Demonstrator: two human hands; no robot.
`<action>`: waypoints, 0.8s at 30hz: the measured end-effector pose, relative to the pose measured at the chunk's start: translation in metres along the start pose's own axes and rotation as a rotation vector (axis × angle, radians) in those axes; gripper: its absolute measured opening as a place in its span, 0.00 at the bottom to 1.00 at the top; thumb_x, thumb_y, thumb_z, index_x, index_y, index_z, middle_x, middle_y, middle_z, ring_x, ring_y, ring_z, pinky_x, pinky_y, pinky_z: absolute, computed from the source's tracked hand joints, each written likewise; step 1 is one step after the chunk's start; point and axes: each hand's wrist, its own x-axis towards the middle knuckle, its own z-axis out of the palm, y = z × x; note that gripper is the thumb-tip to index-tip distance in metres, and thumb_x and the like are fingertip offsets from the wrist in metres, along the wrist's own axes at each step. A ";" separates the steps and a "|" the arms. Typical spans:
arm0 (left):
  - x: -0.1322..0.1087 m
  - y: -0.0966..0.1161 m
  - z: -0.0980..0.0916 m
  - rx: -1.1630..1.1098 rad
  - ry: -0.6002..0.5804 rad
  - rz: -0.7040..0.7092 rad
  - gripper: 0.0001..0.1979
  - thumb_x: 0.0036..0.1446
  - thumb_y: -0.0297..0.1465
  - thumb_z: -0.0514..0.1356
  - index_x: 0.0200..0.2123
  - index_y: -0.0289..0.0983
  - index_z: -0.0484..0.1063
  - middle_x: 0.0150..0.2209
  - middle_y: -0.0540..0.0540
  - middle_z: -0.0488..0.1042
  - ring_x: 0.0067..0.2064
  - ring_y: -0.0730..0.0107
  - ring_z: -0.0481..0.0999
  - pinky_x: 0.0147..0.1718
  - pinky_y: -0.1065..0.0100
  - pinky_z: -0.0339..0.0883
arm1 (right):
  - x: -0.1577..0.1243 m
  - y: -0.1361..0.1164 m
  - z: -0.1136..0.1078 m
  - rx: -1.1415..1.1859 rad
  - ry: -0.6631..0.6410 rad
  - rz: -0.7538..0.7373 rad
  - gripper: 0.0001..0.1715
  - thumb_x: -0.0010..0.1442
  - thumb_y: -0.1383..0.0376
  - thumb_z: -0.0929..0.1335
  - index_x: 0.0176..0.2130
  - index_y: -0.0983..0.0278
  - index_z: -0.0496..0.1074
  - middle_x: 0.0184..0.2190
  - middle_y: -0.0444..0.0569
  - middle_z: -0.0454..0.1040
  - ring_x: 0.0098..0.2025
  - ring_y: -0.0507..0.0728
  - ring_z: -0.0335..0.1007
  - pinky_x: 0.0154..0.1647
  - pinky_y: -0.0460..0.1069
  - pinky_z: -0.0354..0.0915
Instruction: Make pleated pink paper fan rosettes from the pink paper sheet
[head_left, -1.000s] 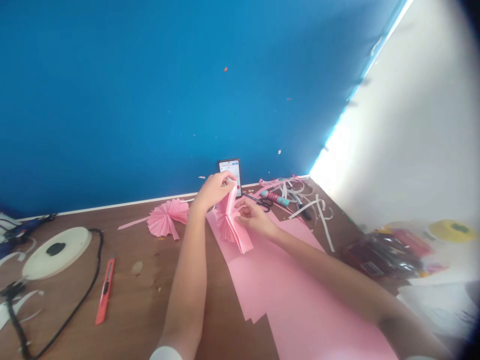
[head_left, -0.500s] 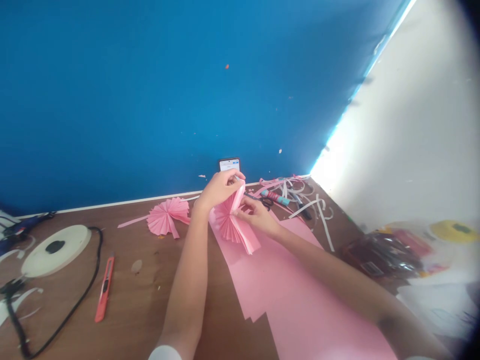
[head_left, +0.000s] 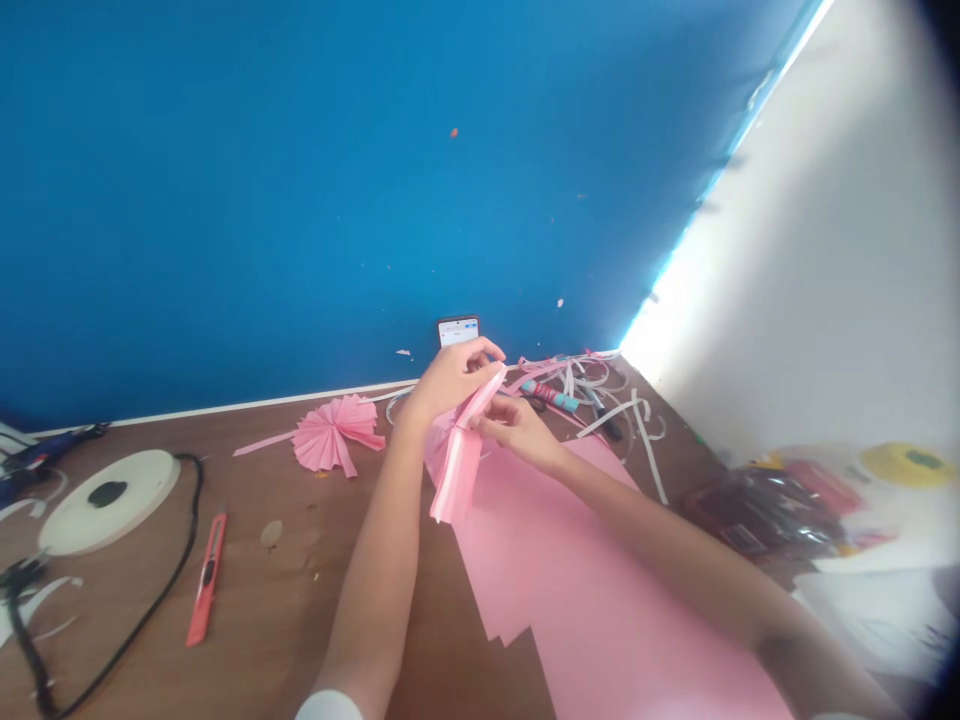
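A pleated pink paper fan is held up between my hands, its folded edges turned toward me. My left hand grips its upper end, fingers closed on the pleats. At its middle, my right hand pinches the paper between thumb and fingers. Beneath lies a large pink paper sheet. Left of my left arm rests another pink fan, spread nearly round, with a pink strip sticking out from it.
A phone leans against the blue wall. Paper strips and a glue stick lie at the back right. A red box cutter, a black cable and a round cream-coloured disc are on the left. Plastic packaging sits at the right.
The held fan has turned from showing its spread pleats to a narrower, edge-on view, its lower end swinging left. My left hand has shifted slightly right.
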 end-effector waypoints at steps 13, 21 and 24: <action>0.001 0.002 0.004 -0.051 -0.054 -0.015 0.19 0.55 0.45 0.56 0.42 0.38 0.70 0.36 0.47 0.73 0.33 0.71 0.69 0.31 0.70 0.60 | 0.009 -0.004 -0.012 0.087 0.297 -0.106 0.19 0.53 0.49 0.69 0.34 0.62 0.67 0.23 0.42 0.63 0.24 0.50 0.57 0.24 0.46 0.59; -0.005 -0.005 -0.005 0.001 -0.173 -0.034 0.15 0.54 0.44 0.57 0.34 0.37 0.69 0.30 0.49 0.71 0.31 0.72 0.67 0.30 0.70 0.59 | 0.006 -0.009 -0.018 0.149 0.312 -0.088 0.18 0.57 0.48 0.66 0.34 0.61 0.65 0.22 0.42 0.64 0.21 0.49 0.59 0.20 0.45 0.53; -0.004 -0.009 -0.006 0.021 -0.228 -0.049 0.14 0.52 0.43 0.58 0.30 0.37 0.69 0.29 0.49 0.71 0.31 0.70 0.68 0.31 0.69 0.60 | 0.006 -0.010 -0.018 0.175 0.329 -0.075 0.19 0.57 0.48 0.65 0.32 0.61 0.64 0.24 0.43 0.66 0.21 0.49 0.59 0.19 0.45 0.53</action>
